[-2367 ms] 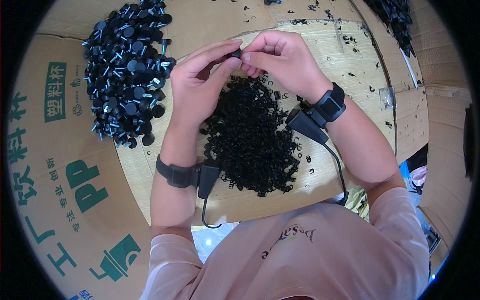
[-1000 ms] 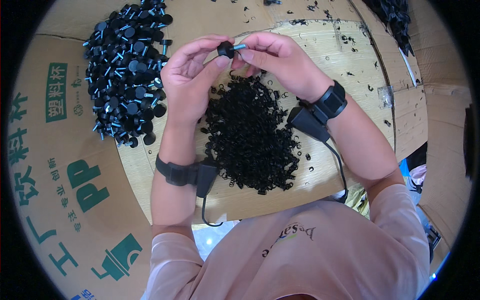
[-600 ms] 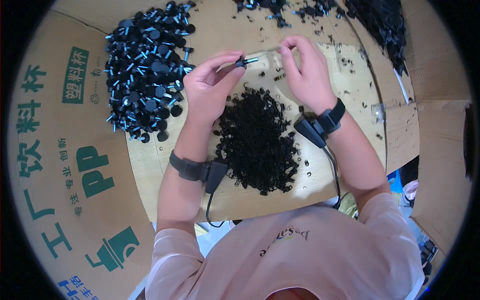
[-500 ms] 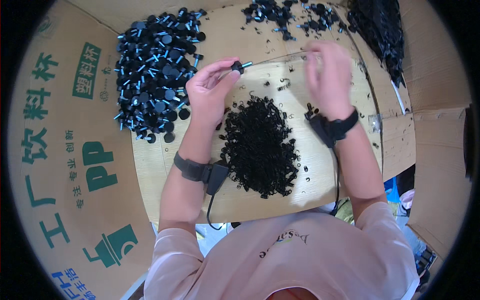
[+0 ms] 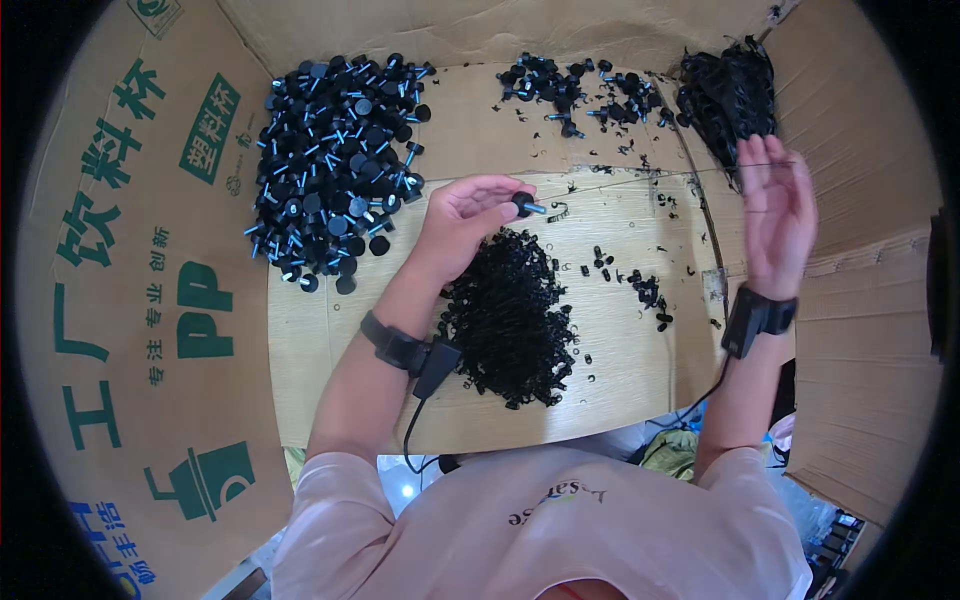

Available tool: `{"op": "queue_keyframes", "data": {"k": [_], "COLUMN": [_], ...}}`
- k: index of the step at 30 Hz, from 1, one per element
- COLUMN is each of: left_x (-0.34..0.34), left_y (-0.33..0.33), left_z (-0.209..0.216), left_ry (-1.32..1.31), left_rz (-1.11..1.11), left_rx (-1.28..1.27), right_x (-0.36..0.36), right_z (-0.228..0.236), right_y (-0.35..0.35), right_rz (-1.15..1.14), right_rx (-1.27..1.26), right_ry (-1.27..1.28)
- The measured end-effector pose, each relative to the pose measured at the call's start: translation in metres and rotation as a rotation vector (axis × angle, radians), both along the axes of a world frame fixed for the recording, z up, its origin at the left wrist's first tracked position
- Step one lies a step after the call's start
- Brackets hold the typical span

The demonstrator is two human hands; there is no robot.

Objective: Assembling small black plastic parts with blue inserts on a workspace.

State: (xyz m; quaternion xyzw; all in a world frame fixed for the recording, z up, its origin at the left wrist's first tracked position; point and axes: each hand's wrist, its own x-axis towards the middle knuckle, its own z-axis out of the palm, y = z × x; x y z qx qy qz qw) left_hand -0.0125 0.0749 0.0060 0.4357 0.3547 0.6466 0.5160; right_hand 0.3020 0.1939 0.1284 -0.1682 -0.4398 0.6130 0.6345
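Note:
My left hand (image 5: 465, 222) pinches a black round-headed bolt (image 5: 522, 203) with its metal shank pointing right. A thin dark thread (image 5: 650, 182) runs nearly straight from near the shank to my right hand (image 5: 775, 220). That hand is raised at the right, palm showing and fingers mostly stretched; the thread seems caught by its thumb and forefinger, though the grip is small to see. Below my left hand lies a heap of small black rings or clips (image 5: 510, 325). Another pile of black-headed bolts (image 5: 335, 165) lies at the far left.
A smaller cluster of black-headed bolts (image 5: 545, 82) lies at the back. Black plastic or strand bundle (image 5: 727, 95) sits in the back right corner. Loose black pieces (image 5: 648, 290) are scattered on the pale board (image 5: 610, 385). Cardboard walls (image 5: 140, 300) rise around it.
My right hand has swung outward to the right and turned palm up, lengthening the visible thread. My left hand appears lower and further right, still holding the bolt. The whole view has shifted slightly.

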Motion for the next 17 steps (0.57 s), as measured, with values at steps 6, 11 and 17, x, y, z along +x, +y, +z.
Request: {"op": "queue_keyframes", "data": {"k": [6,11,17], "left_x": [-0.007,-0.009,-0.008], "left_y": [0.001,0.001,0.002], "left_z": [0.002,-0.003,-0.005], "left_ry": [-0.301,-0.367,-0.334], "left_rz": [-0.064,-0.004,0.086], "left_rx": [-0.022,-0.048,-0.012], "right_x": [-0.094,-0.155,-0.169], "right_z": [-0.043,-0.056,-0.098], "right_y": [-0.017,-0.054,-0.05], "right_rz": [0.491,0.069,0.059], "right_rx": [-0.097,0.477,0.255], "right_ry": [0.035,-0.872,-0.801]}}
